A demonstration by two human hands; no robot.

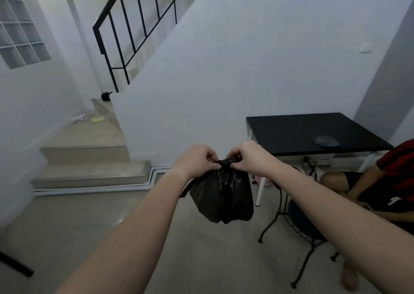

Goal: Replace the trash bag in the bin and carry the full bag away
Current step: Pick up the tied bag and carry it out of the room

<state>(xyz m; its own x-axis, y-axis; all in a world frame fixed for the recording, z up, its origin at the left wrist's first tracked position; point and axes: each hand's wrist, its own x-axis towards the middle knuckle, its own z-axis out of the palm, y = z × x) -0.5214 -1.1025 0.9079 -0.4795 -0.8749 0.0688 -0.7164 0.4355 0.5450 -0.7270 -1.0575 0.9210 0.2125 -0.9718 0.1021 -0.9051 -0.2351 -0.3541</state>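
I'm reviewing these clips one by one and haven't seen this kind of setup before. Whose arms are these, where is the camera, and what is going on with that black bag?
There is no robot here. The single picture comes from a wide-angle camera worn on a person's head, looking forward and down, so the two bare arms reaching in from below are the wearer's own. The left hand and right hand both pinch the gathered neck of a full black trash bag, which hangs in the air above the tiled floor; the fingers seem to be tying or twisting it shut. To the right stands a black table with a dark flat object on it, and another person sits beside it. Steps rise at left. No bin is in view.
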